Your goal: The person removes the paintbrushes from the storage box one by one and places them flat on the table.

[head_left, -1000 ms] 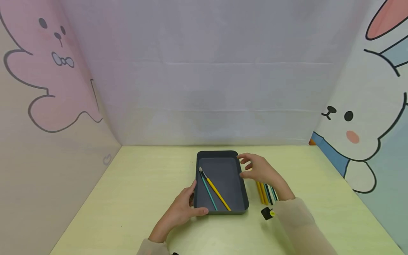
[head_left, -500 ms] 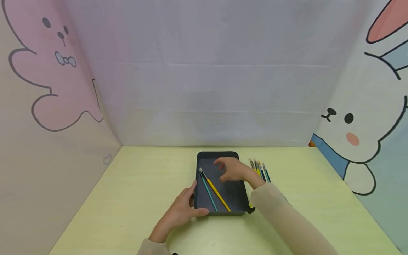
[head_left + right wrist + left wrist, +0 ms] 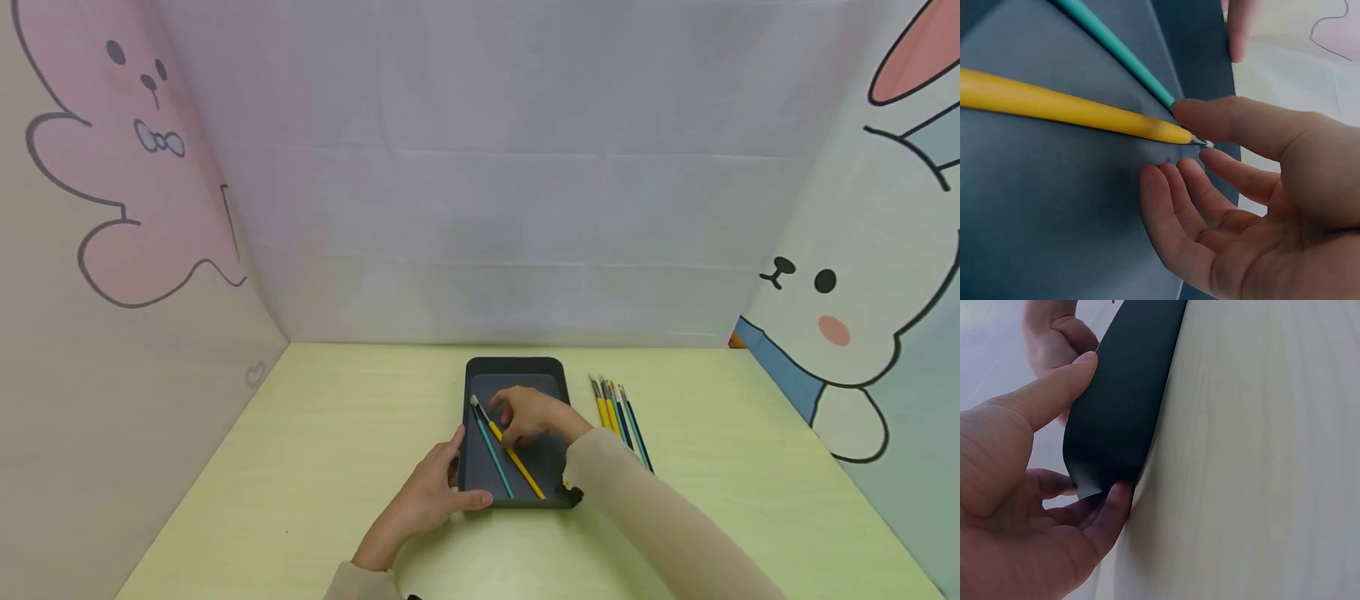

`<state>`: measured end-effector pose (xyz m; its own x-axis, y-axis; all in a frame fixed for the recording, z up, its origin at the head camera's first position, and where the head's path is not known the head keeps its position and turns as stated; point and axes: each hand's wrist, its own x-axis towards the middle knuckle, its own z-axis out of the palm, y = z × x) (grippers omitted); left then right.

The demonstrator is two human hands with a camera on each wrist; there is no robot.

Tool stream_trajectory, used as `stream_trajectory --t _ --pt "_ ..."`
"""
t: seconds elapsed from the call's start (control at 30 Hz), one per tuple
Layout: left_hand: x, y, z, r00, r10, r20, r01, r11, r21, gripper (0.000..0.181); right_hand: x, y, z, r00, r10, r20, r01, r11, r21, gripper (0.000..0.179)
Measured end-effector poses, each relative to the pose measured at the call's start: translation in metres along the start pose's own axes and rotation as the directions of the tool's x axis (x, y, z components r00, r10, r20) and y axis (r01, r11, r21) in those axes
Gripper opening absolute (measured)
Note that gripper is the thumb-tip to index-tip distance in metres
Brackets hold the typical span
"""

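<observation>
A dark grey rectangular tray lies on the table, holding a teal paintbrush and a yellow paintbrush in its left half. My left hand grips the tray's near left corner; in the left wrist view its thumb and fingers bracket the tray wall. Inside the tray, my right hand hovers over the upper part of the yellow brush. In the right wrist view, thumb and bent fingers lie on either side of the yellow brush, with a gap between fingers and handle; the thumb tip overlaps the teal brush.
Right of the tray, several yellow, teal and dark paintbrushes lie side by side, partly hidden by the right forearm. A pale back wall and side walls with cartoon animals enclose the pale yellow table.
My right hand has moved left from the tray's right rim to the yellow brush, lowering and bringing its fingers closer together. The left hand has kept its place on the tray.
</observation>
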<state>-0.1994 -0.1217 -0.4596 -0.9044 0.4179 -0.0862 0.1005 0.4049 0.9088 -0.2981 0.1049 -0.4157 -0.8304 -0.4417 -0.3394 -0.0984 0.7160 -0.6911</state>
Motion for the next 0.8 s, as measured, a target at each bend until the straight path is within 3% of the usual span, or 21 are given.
stream_trajectory --t 0.5,0.8 --pt "0.002 -0.001 -0.001 1.000 0.004 0.004 -0.004 1.000 -0.003 0.117 0.009 -0.006 0.011 0.995 0.103 -0.012 -0.103 0.995 -0.006 0.061" --pt "0.002 -0.001 -0.001 1.000 -0.001 0.007 0.001 1.000 0.007 0.116 0.008 -0.002 0.007 0.995 0.102 0.009 -0.102 0.992 0.080 0.057"
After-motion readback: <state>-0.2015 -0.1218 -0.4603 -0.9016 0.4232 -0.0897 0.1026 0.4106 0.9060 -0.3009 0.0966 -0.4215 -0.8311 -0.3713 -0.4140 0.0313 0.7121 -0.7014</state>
